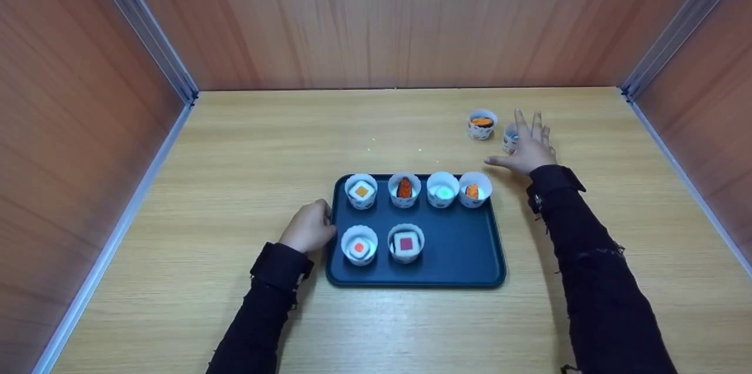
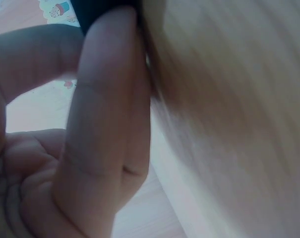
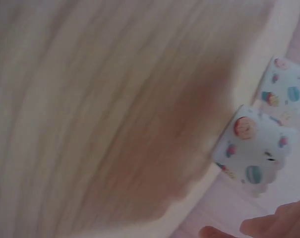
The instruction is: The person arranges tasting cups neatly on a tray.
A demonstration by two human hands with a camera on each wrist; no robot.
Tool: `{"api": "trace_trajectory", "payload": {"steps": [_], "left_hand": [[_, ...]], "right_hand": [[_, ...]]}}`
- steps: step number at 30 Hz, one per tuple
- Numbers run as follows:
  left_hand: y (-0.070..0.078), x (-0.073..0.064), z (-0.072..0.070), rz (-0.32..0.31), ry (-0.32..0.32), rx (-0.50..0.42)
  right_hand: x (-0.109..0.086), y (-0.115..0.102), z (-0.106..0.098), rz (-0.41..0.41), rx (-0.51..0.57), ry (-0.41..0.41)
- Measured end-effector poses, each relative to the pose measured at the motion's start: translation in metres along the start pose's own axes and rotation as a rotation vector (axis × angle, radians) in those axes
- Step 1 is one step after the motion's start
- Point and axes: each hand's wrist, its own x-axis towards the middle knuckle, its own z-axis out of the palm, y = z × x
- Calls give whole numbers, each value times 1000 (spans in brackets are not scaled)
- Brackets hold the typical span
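Note:
My left hand pinches the left edge of a dark tray. Close up in the left wrist view, its fingers meet the black tray rim. Over at the back right, my right hand is spread, fingers extended, beside a small paper cup that it partly covers in the head view. Left of that cup stands another paper cup with an orange-topped piece inside. Both printed cups show in the right wrist view, the nearer cup just above my fingertips.
Along the tray's back stand several paper cups, including one with a yellow-centred piece and one with a red-brown piece. Two more, one red-centred and one with a maroon square, are in front. Wooden walls enclose the table.

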Motion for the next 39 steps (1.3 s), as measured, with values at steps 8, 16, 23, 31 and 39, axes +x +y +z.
{"api": "trace_trajectory", "payload": {"steps": [8, 16, 23, 31, 39], "left_hand": [[1, 0, 0, 15, 6, 9], [3, 0, 1, 12, -1, 10], [5, 1, 2, 6, -3, 12], [4, 3, 3, 16, -2, 13], [3, 4, 1, 8, -6, 6]], "right_hand": [[10, 2, -1, 67, 13, -40], [10, 4, -2, 19, 24, 10], [7, 6, -2, 17, 13, 63], [3, 9, -10, 34, 26, 44], [-6, -10, -24, -39, 38, 45]]}}
